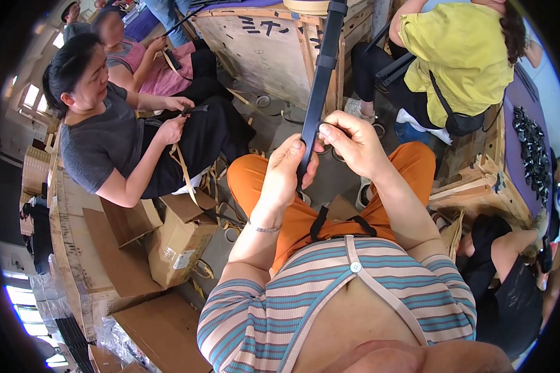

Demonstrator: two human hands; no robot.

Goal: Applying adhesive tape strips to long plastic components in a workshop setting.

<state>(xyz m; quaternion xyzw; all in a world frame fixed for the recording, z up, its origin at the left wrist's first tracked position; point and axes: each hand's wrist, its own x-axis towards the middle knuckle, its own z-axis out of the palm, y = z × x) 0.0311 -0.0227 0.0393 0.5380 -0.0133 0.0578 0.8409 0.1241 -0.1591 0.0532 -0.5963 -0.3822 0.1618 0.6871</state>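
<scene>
A long dark strap [320, 74] is held up in front of the chest, above the lap in orange trousers [305, 211], and it runs upward toward the top edge of the view. Its lower end is gripped by both hands. The left hand [286, 171] is wrapped around the strap from the left, its fingers [292, 152] clenched on the lower end. The right hand [354, 140] is closed on the strap from the right, with the thumb and fingertips pinched against its edge just above the left hand (the two hands are nearly touching). A thin bracelet [264, 229] is worn on the left wrist.

To the left, a person in a grey shirt [99, 146] is seated on the floor with a tan strap [183, 171] and a small dark piece held in the hands. A cardboard box [177, 245] is set near that person's knees. Behind the strap a wooden crate [261, 50] is seen, and at the upper right a person in a yellow top [460, 50] is seated facing away.
</scene>
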